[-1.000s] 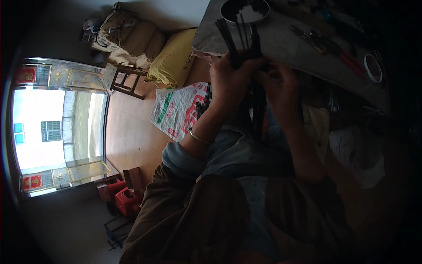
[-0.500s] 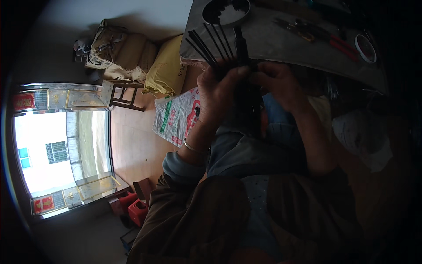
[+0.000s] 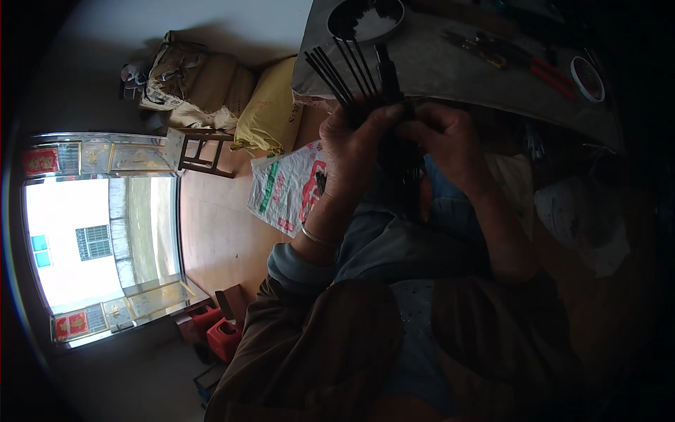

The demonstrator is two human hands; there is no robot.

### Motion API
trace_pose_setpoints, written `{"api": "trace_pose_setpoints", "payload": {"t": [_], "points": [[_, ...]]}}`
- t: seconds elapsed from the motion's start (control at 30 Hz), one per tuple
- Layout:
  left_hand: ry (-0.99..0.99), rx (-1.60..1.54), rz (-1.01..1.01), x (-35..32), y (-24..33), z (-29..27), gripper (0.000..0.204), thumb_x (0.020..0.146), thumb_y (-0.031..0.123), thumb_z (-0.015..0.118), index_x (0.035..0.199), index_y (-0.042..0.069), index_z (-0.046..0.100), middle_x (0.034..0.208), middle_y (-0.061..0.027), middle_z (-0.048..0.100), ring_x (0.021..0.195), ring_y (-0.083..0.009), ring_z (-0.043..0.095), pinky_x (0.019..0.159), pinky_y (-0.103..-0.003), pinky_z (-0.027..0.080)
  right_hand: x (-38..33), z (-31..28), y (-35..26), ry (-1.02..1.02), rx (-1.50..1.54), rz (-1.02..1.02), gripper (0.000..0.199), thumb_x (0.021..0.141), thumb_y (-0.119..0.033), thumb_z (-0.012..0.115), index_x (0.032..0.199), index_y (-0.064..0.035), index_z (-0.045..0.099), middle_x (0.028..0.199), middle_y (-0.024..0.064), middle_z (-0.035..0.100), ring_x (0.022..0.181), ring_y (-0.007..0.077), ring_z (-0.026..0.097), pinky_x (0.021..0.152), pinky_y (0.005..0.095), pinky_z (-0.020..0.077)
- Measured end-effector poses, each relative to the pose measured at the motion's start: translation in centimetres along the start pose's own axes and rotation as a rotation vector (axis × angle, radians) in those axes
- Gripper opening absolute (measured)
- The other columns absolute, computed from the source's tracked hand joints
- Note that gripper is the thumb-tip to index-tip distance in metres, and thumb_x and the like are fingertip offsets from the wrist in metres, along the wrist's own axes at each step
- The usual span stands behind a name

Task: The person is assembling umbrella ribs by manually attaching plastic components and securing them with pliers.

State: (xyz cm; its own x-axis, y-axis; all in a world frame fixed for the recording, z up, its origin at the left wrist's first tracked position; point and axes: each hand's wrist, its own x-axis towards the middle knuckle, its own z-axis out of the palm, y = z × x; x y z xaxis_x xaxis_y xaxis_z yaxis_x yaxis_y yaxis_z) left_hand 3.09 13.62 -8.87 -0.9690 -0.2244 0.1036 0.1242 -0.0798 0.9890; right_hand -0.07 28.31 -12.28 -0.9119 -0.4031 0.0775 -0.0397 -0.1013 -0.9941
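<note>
Several thin black rods [image 3: 329, 73] fan upward out of my left hand [image 3: 351, 144], whose fingers are closed around them. Their lower ends come out below the hand, dark and hard to make out. A thicker black handle-like piece [image 3: 387, 76] stands up between my two hands, close to the table's edge. My right hand [image 3: 453, 144] is pinched at the tip of my left thumb, beside the base of that piece. Whatever lies between its fingers is too small and dark to tell.
On the grey table [image 3: 422, 60] stand a round bowl [image 3: 373, 28] with white and black bits and a small round container [image 3: 587, 79]. Red-handled pliers [image 3: 552, 76] lie nearby. Left are a wooden stool [image 3: 207, 152], a yellow sack [image 3: 267, 105] and a printed white sack [image 3: 281, 186].
Both hands keep their hold, and the right fingers have shifted slightly at the left thumb. The whole view has moved a little, so things sit slightly further right.
</note>
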Motion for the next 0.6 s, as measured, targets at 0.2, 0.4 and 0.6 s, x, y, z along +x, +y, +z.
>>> {"api": "trace_pose_setpoints", "payload": {"t": [0.2,0.4,0.6], "points": [[-0.030,-0.062,0.010,-0.53,0.12,-0.04,0.018,0.082,-0.001,0.066,0.099,0.002,0.066,0.090,-0.0051,0.069,0.081,-0.0103,0.064,0.073,-0.024,0.052,0.52,-0.94,0.33,-0.127,0.224,0.170,0.020,0.085,-0.026,0.067,0.087,-0.0060,0.067,0.074,-0.0024,0.063,0.070,0.0054,0.061,0.059,0.0188,0.0470],[-0.032,-0.162,0.083,-0.62,-0.32,-0.03,0.019,0.082,-0.001,0.066,0.101,0.001,0.065,0.093,-0.0061,0.068,0.086,-0.0114,0.063,0.077,-0.025,0.051,0.64,-0.64,0.47,-0.137,0.231,0.193,0.024,0.087,-0.032,0.065,0.087,-0.0074,0.066,0.073,-0.0031,0.061,0.065,0.0043,0.057,0.057,0.0182,0.0444],[-0.048,0.030,0.077,-0.92,0.42,-0.35,0.022,0.084,0.002,0.064,0.105,0.000,0.063,0.095,-0.0077,0.068,0.087,-0.0118,0.063,0.080,-0.026,0.050,0.84,-0.55,0.23,-0.200,0.255,0.254,0.026,0.087,-0.033,0.065,0.084,-0.0066,0.065,0.068,-0.0040,0.056,0.059,0.0031,0.052,0.053,0.0197,0.0397]]}}
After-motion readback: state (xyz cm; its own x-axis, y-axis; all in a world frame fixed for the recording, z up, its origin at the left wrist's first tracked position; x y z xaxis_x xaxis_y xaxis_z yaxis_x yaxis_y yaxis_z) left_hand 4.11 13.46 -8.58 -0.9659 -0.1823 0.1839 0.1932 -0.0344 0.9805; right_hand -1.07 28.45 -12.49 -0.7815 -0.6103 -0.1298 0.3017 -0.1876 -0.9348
